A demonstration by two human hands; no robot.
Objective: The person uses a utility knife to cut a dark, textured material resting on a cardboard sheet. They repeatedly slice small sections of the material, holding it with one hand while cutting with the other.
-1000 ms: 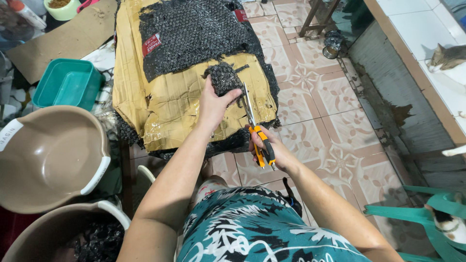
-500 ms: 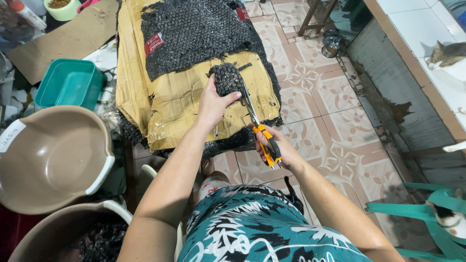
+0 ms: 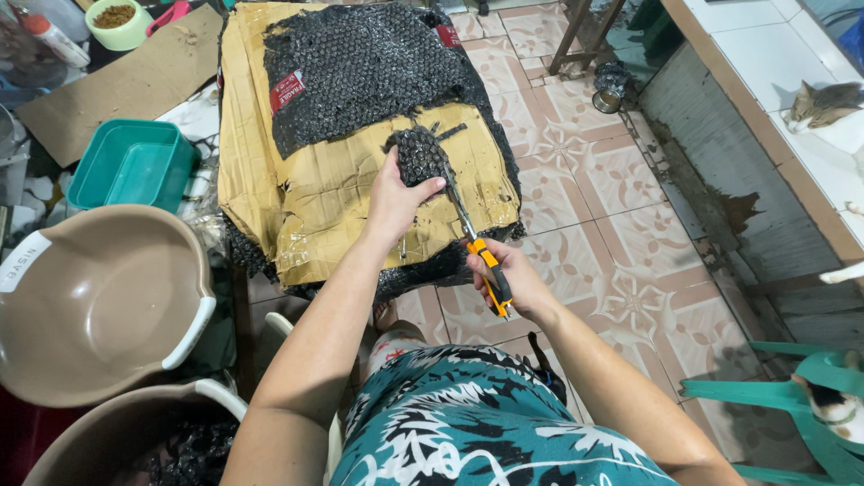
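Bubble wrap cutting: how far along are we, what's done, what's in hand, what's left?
Done: black shreds already lie in the lower tan basin. In hand: the left hand grips a small piece of black bubble wrap while the right hand works orange-handled scissors into it. Left: a large black sheet lies uncut on the cardboard.

floor: patterned beige and pink tiles (image 3: 585, 180) | right: white tiled ledge (image 3: 774, 72) above a grey stained wall (image 3: 720, 171) | near right: green plastic chair (image 3: 792, 396) | far: wooden stool legs (image 3: 585, 36) | left: flat cardboard sheet (image 3: 117, 81) on the floor | light: even, soft
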